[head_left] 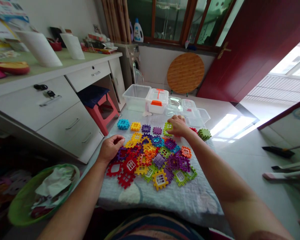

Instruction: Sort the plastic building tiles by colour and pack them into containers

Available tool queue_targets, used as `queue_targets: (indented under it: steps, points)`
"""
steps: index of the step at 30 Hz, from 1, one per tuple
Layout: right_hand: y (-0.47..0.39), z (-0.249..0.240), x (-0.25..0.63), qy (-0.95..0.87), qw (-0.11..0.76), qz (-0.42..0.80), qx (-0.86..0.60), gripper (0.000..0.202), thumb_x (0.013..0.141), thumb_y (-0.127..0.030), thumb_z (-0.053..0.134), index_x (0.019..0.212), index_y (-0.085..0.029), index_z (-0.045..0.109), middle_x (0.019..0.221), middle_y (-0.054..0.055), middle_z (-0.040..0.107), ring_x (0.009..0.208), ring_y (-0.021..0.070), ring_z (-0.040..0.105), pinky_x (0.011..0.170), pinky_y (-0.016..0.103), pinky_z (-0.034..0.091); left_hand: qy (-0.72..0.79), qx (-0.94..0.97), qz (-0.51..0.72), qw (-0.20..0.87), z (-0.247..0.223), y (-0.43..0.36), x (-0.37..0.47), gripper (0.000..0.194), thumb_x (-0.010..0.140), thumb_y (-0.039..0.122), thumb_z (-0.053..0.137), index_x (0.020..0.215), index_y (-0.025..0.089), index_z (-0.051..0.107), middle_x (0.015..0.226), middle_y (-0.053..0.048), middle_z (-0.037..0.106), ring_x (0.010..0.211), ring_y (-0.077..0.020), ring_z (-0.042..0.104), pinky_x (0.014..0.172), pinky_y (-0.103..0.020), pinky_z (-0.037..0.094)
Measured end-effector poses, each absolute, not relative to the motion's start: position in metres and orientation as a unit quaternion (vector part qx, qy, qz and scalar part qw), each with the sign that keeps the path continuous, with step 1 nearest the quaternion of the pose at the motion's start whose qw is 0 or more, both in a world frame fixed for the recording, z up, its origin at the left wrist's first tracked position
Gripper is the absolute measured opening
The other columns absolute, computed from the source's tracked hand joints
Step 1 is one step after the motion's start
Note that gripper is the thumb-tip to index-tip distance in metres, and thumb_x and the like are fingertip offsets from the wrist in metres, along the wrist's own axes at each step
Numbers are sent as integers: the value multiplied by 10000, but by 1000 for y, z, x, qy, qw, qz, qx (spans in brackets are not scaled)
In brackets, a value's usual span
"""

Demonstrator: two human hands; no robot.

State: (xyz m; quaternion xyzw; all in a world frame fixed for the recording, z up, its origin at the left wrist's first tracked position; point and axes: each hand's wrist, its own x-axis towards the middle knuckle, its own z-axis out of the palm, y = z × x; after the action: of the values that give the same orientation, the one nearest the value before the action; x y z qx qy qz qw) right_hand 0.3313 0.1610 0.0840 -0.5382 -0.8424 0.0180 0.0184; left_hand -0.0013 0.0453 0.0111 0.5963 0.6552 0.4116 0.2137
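A mixed heap of plastic interlocking building tiles in red, yellow, purple, green, blue and orange lies on the cloth-covered table. My left hand rests at the heap's left edge, fingers curled together, with nothing visible in them. Behind the heap, my right hand has its fingers closed at a light green building tile; its fingertips are partly hidden. That tile stands in a row with blue tiles, yellow tiles, dark purple tiles and a lighter purple tile. Right of my hand are red tiles and stacked green tiles.
At the table's far end stand a clear plastic bin, a lidded box with orange latches and smaller clear containers. A red stool and a green basket are on the left, below a white desk.
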Motion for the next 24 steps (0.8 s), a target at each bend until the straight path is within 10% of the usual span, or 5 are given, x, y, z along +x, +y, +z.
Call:
queue_targets:
  steps: [24]
  points:
    - [172,64,319,-848,-110,25,-518,501,653,-468,759,1065,-186,714,1158,175,592,1100,369,473,884,465,394,657,595,407,221,7,47,-4,292,778,441,591,834,175,698,753,-12,715,694,-170,638,678,-239,497]
